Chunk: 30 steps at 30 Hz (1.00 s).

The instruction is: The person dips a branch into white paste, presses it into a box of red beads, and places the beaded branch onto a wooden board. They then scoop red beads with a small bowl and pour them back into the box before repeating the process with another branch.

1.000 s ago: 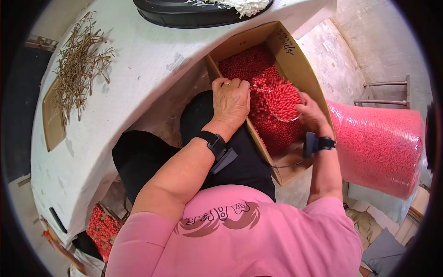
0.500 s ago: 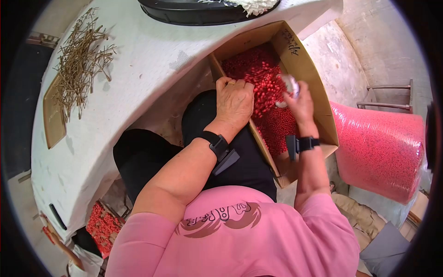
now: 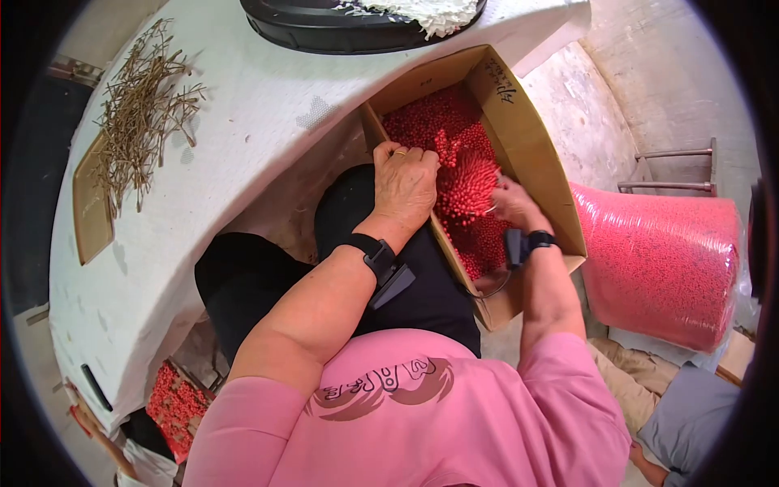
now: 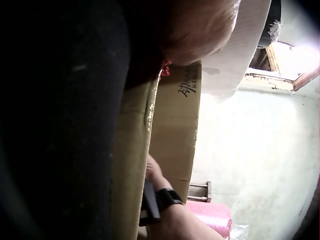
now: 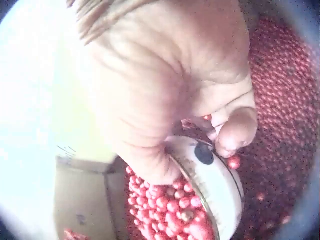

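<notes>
My left hand (image 3: 403, 185) is at the left rim of a cardboard box (image 3: 531, 142), fingers curled, with a small bunch of red beads (image 3: 446, 148) showing at its fingertips. What the fingers grip is mostly hidden; the left wrist view shows red beads (image 4: 165, 68) just below that hand. Inside the box, my right hand (image 3: 519, 204) grips a white bowl (image 5: 222, 187) by its rim, thumb inside and fingers outside. The bowl is tilted and heaped with red beads (image 5: 165, 205). Loose red beads (image 3: 418, 122) cover the bottom of the box.
A white-covered table (image 3: 243, 105) curves along the left, bearing thin brown twigs (image 3: 142, 114), a tan tray (image 3: 93, 207) and a black basin (image 3: 324, 32). Right of the box stands a clear bag of pink-red beads (image 3: 657, 264). Another person's sleeve (image 3: 698, 414) shows at lower right.
My right hand first moved left and up with the bowl, tipping it, then came back down with the bowl full of beads. The left hand stays at the rim.
</notes>
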Motion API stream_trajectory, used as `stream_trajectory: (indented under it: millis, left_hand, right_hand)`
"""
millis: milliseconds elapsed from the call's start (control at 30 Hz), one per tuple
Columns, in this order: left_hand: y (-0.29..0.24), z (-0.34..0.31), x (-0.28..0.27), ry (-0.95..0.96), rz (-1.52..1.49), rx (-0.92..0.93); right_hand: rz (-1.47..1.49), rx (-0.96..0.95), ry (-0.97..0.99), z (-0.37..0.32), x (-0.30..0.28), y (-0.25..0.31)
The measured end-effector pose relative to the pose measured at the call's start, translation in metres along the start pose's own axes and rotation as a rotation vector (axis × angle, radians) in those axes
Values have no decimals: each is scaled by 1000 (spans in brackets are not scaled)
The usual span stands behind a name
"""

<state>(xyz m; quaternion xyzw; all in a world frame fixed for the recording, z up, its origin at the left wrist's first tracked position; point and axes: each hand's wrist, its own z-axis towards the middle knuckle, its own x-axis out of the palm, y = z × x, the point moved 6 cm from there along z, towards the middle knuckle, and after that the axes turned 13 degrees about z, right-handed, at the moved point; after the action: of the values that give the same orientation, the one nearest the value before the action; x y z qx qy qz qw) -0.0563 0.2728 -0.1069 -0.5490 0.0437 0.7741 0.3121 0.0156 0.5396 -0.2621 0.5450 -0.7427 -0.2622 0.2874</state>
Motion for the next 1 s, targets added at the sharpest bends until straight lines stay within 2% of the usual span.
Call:
stream_trajectory:
  millis: [100, 133, 200, 300, 400, 433, 467, 533, 600, 667, 733, 767, 867, 900, 933, 1000]
  left_hand:
    - [0, -1, 0, 6, 2, 1]
    - [0, -1, 0, 7, -2, 0]
    - [0, -2, -1, 13, -4, 1]
    - [1, -2, -2, 12, -2, 6]
    - [2, -3, -3, 7, -15, -4]
    - [2, -2, -3, 18, -19, -13]
    - [3, -1, -3, 29, -22, -22]
    - [3, 1, -5, 15, -40, -33]
    - [1, 1, -5, 7, -61, -35]
    - [2, 3, -7, -5, -75, -41]
    - [3, 3, -6, -12, -101, -44]
    - [3, 3, -6, -17, -116, -47]
    - [4, 3, -4, -19, -122, -55]
    - [5, 3, -4, -22, -124, -59]
    - [5, 3, -5, -27, -129, -60]
    - [3, 3, -6, -38, -144, -59]
  right_hand:
    - [-11, -141, 7, -59, 11, 75]
    - [255, -331, 48, -69, 28, 91]
    - [350, -486, 76, -107, 63, 124]
    - [94, -689, 26, -122, 97, 148]
    - [-616, -974, -278, -102, 93, 145]
    - [-883, -1085, -436, -103, 96, 145]
    - [-981, -1019, -531, -91, 92, 133]
    - [-1085, -756, -597, -46, 68, 92]
    - [-1114, -411, -543, 9, 42, 32]
    - [-1063, -186, -406, 45, 28, -26]
    - [-856, -11, -264, 56, 24, -68]
    - [-683, -45, -206, 74, 13, -99]
    - [-282, 216, -134, 22, 41, -67]
    - [-303, 191, -66, 38, 23, -79]
    - [-190, 208, -36, 37, 17, -76]
    - [-60, 96, 2, 27, -1, -53]
